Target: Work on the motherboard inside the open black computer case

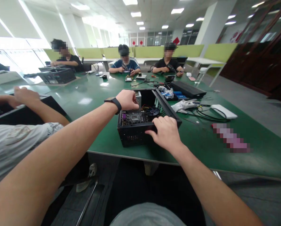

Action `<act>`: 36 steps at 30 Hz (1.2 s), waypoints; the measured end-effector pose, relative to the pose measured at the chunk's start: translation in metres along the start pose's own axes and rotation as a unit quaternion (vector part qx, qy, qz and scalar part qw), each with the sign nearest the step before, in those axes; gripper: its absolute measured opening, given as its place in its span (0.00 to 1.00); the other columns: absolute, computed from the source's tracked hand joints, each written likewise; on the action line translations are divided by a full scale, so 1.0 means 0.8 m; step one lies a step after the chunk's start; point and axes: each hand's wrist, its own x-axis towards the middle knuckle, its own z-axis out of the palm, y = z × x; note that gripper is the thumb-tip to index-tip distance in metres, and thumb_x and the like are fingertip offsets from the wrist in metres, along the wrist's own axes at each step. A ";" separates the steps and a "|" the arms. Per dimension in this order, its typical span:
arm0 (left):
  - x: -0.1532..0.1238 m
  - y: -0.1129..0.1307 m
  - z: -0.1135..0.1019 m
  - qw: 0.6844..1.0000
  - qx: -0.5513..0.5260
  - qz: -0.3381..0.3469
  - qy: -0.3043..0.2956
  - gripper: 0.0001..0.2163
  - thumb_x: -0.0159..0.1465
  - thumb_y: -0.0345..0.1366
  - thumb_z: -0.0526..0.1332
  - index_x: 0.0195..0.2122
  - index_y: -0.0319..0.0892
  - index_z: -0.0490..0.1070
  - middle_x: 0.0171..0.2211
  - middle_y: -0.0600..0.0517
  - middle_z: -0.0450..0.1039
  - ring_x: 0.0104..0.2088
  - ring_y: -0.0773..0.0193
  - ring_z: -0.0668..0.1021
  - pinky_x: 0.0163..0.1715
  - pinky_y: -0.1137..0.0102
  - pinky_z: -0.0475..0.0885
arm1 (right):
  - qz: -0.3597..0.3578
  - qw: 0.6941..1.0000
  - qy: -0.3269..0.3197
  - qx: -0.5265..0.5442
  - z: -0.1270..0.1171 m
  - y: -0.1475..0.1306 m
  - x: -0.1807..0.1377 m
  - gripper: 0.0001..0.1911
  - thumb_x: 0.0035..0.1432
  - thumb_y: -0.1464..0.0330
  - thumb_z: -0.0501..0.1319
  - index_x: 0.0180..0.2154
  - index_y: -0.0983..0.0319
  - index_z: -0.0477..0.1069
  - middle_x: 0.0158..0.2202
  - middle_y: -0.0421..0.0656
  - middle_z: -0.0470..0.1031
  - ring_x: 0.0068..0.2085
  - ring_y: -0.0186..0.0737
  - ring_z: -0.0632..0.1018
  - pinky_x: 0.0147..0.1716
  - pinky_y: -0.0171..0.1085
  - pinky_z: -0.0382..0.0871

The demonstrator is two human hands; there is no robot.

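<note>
An open black computer case (pixel 133 133) stands near the front edge of the green table (pixel 93 94). Inside it lie a motherboard (pixel 133 117) and a round cooler fan (pixel 153 111). My left hand (pixel 128 99), with a black band on the wrist, is closed at the case's left upper rim; what its fingers hold is hidden. My right hand (pixel 165 131) rests on the near right rim of the case, fingers curled over the edge and gripping it.
A person at my left rests a hand (pixel 24 95) on another black case. White gloves (pixel 184 105), black cables, a white box (pixel 224 111) and a black panel (pixel 187 89) lie right of my case. Three people sit at the far side.
</note>
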 end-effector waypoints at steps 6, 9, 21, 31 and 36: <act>0.001 -0.023 -0.012 0.993 -0.043 -0.064 0.086 0.12 0.50 0.42 0.66 0.33 0.41 0.75 0.31 0.49 0.78 0.35 0.59 0.77 0.38 0.67 0.70 | 0.018 0.999 -0.009 -0.027 0.069 0.035 0.105 0.26 0.59 0.47 0.61 0.44 0.63 0.69 0.43 0.49 0.73 0.47 0.49 0.68 0.48 0.45 0.56; -0.002 -0.026 -0.013 0.987 -0.075 -0.094 0.104 0.13 0.51 0.42 0.67 0.34 0.41 0.74 0.32 0.49 0.78 0.36 0.60 0.77 0.39 0.67 0.70 | 0.038 0.998 -0.018 -0.042 0.100 0.047 0.158 0.25 0.62 0.49 0.58 0.49 0.63 0.69 0.48 0.48 0.71 0.50 0.46 0.70 0.52 0.48 0.61; -0.020 -0.043 0.004 0.983 -0.119 -0.095 0.099 0.11 0.52 0.42 0.66 0.33 0.42 0.73 0.31 0.51 0.78 0.31 0.63 0.77 0.35 0.68 0.70 | 0.028 0.997 -0.036 -0.059 0.136 0.069 0.220 0.22 0.64 0.55 0.59 0.53 0.62 0.69 0.53 0.47 0.71 0.51 0.44 0.74 0.51 0.50 0.69; -0.019 -0.038 -0.010 0.988 -0.104 -0.075 0.089 0.13 0.51 0.43 0.67 0.34 0.41 0.74 0.32 0.50 0.79 0.33 0.62 0.77 0.34 0.69 0.70 | -0.002 0.999 -0.017 -0.035 0.077 0.022 0.129 0.21 0.62 0.52 0.60 0.44 0.63 0.70 0.42 0.48 0.73 0.45 0.46 0.71 0.47 0.45 0.60; -0.019 -0.018 -0.004 0.997 -0.062 -0.025 0.029 0.12 0.51 0.42 0.66 0.34 0.40 0.77 0.33 0.49 0.79 0.33 0.61 0.78 0.34 0.69 0.70 | -0.011 1.000 -0.004 -0.014 0.024 -0.007 0.045 0.16 0.62 0.54 0.60 0.41 0.61 0.69 0.39 0.48 0.73 0.43 0.47 0.68 0.42 0.44 0.53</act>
